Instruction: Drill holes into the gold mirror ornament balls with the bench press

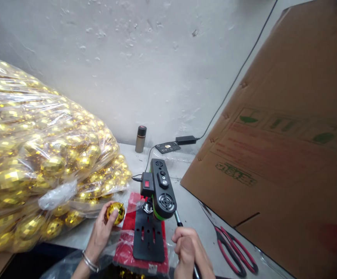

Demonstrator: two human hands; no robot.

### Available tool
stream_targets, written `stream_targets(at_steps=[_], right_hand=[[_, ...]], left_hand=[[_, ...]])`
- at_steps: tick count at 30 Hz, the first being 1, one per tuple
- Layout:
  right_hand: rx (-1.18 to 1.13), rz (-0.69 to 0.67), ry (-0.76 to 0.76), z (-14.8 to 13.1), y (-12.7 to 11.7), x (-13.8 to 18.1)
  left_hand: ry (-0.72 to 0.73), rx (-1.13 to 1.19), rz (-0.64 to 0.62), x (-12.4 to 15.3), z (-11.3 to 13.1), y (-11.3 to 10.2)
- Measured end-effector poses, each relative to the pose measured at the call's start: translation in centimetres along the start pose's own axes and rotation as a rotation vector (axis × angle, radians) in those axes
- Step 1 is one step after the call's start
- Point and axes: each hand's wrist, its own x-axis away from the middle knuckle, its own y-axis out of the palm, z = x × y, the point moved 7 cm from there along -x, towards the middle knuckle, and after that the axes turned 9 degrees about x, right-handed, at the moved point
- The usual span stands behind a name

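My left hand (101,231) is closed around a small gold mirror ball (116,212), held just left of a small black press machine (158,190). The machine stands on a black slotted base plate (148,237) over a red sheet (128,248). My right hand (189,250) is wrapped round the machine's lever handle (177,219), which slants down to the right. A red switch shows on the machine's left side.
A big clear plastic bag of gold mirror balls (35,162) fills the left. A large brown cardboard box (279,155) leans at the right. Red-handled scissors (234,250) lie by it. A small bottle (141,138), a power adapter (186,140) and cable sit against the wall.
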Motion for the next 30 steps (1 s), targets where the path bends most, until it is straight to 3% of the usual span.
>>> stream_targets(at_steps=[2,4,7,11,20,25,30], right_hand=[[-0.024,0.008,-0.024,-0.3,0.0,-0.8],[-0.037,-0.023,-0.066,-0.7,0.2,-1.6],[-0.032,-0.096,-0.129,-1.1,0.4,-2.2],[-0.010,-0.070,-0.055,-0.8,0.1,-1.8],[0.022,-0.072,0.000,-0.9,0.0,-1.0],[0.047,-0.068,-0.003,-0.9,-0.2,-1.0],[0.063,-0.069,0.016,-0.7,-0.3,-0.8]], left_hand=[[-0.155,0.167,-0.061,1.5,-2.0,1.4],[-0.176,0.191,-0.132,2.4,-2.9,2.9],[-0.030,0.030,-0.195,2.8,-2.8,4.7],[0.068,-0.140,-0.260,3.3,-3.1,7.0],[0.389,-0.304,-0.271,4.3,-1.8,9.8],[0.450,-0.360,-0.245,4.2,-2.1,10.0],[0.416,-0.433,-0.371,4.3,-2.0,11.0]])
